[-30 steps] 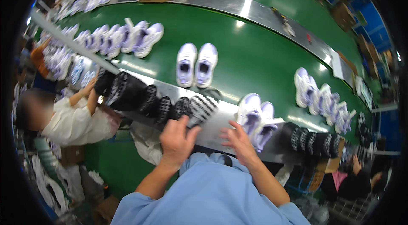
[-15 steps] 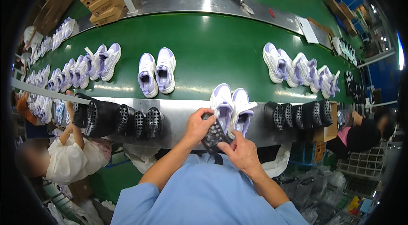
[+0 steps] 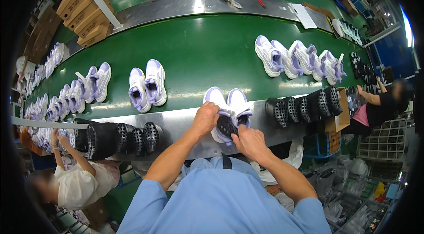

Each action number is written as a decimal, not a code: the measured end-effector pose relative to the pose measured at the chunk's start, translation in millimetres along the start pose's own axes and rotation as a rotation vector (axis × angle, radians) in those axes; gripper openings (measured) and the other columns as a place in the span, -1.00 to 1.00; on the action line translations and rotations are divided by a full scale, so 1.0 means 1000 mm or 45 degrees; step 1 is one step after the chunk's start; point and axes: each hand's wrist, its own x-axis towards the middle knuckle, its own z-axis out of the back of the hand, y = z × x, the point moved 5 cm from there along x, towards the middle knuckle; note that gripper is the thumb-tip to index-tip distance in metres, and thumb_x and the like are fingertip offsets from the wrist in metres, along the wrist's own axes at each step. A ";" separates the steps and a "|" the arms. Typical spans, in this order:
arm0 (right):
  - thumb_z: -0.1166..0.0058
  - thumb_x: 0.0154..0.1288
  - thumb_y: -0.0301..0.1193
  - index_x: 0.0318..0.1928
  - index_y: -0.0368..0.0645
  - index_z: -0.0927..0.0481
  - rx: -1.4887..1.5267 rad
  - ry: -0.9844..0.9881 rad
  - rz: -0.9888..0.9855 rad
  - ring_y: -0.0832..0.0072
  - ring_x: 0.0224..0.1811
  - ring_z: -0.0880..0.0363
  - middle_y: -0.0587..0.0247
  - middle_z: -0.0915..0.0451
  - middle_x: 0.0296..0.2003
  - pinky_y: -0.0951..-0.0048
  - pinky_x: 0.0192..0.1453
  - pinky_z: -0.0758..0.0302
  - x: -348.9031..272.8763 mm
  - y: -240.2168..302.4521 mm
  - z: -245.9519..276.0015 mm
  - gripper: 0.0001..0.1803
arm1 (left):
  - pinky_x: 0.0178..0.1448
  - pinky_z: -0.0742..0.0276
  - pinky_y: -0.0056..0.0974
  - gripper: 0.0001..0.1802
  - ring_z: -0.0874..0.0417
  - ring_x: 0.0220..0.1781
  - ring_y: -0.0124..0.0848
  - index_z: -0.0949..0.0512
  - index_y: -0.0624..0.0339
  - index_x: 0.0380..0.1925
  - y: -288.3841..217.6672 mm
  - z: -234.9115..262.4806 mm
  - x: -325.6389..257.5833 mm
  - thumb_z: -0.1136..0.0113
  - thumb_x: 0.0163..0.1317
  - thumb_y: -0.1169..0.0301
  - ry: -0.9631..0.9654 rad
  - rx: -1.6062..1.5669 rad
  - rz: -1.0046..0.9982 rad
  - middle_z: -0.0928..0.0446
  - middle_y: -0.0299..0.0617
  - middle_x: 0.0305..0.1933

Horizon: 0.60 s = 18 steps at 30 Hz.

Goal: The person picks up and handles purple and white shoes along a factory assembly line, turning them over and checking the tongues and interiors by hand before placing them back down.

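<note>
A pair of white and lilac sneakers stands toes away in front of me on the metal ledge, a left sneaker [image 3: 213, 94] and a right sneaker [image 3: 237, 96]. Partly inside the left one's opening sits a black perforated plastic shoe tree [image 3: 226, 126]. My left hand [image 3: 206, 118] is closed on that sneaker's upper near the tongue. With thumb and fingers, my right hand [image 3: 251, 143] pinches the rear end of the shoe tree at the heel; its fingertips are partly hidden.
More black shoe trees stand in rows to the left [image 3: 137, 139] and right [image 3: 302, 108]. On the green belt [image 3: 190, 57] are another sneaker pair [image 3: 147, 84] and sneaker rows at both sides. Co-workers sit left [image 3: 84, 172] and right [image 3: 375, 101]. Cardboard boxes [image 3: 84, 13] are stacked far left.
The shoe tree, held before in both hands in front of the sneakers, has gone partly into the left sneaker. My left hand has shifted from it to the upper. The whole view has shifted.
</note>
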 end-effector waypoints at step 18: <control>-0.27 0.31 -0.44 -0.12 -0.20 -0.59 -0.062 -0.708 0.261 0.16 -0.40 -0.68 0.12 -0.62 -0.42 0.14 -0.33 -0.61 0.050 0.005 -0.096 -0.81 | 0.03 -0.62 -0.01 -0.76 -0.71 -0.10 0.11 -0.73 0.27 -0.12 0.030 -0.008 -0.003 -0.39 0.22 0.44 0.214 -0.319 0.225 -0.69 0.14 -0.15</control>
